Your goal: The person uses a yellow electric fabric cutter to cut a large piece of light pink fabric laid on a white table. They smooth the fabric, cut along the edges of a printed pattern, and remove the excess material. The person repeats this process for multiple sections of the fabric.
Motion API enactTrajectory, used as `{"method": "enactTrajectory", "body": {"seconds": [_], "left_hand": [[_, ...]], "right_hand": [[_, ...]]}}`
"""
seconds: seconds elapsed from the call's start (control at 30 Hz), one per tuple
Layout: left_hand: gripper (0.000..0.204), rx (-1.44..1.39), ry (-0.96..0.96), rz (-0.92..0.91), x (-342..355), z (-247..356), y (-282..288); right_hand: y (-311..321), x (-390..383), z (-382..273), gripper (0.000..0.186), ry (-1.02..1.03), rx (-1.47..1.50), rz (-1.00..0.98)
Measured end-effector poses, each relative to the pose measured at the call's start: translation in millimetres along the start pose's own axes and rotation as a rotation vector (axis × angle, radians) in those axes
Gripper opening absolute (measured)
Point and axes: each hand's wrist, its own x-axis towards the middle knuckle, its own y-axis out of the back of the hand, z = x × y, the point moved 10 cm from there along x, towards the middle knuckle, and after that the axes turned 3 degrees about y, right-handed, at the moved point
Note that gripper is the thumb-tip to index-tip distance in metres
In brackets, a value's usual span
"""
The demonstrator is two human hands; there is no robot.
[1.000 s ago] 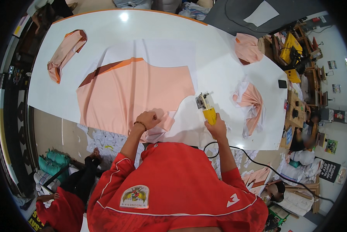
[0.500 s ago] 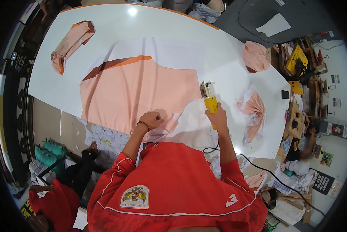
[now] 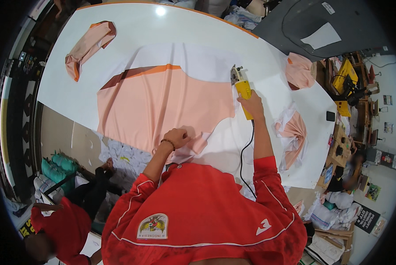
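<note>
A peach fabric panel with an orange and brown band and white margins lies spread on the white table. My right hand grips the yellow body of an electric fabric cutter. Its metal head points away from me, at the right edge of the panel's white margin. A black cord trails from its handle end toward me. On the near part of the peach fabric rests my left hand, closed like a fist. The undersides of its fingers are hidden, so I cannot see whether cloth is pinched in them.
Bunched peach pieces lie at the far left, far right and right. A black phone-like object sits near the right edge. White scraps cover the floor at the left, near a person in red.
My right hand and the cutter have moved away from me along the panel's right side. The cord now runs straighter behind it. My left hand stays on the cloth.
</note>
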Motion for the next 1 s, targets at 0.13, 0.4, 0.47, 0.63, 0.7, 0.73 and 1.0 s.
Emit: {"method": "enactTrajectory", "body": {"seconds": [0.13,0.4,0.47,0.63,0.7,0.73,1.0], "left_hand": [[0.037,-0.002,-0.001,0.040,2,-5,-2],[0.033,0.124,0.058,0.064,-1,28,-2],[0.031,0.054,-0.049,0.122,1,73,-6],[0.051,0.138,-0.568,0.087,11,217,-82],[0.069,0.289,-0.690,0.041,15,260,-131],[0.072,0.360,-0.802,0.060,10,281,-148],[0.031,0.672,-0.963,-0.311,5,235,-223]], "right_hand": [[12,-19,34,0.055,-0.016,0.192,-0.240],[65,-57,158,0.043,-0.121,0.430,-0.282],[78,-54,176,0.044,-0.165,0.415,-0.235],[75,-25,203,0.048,-0.165,0.527,-0.218],[76,-9,202,0.050,-0.146,0.547,-0.209],[78,-4,207,0.051,-0.157,0.558,-0.189],[101,26,240,0.070,-0.116,0.320,0.059]]}}
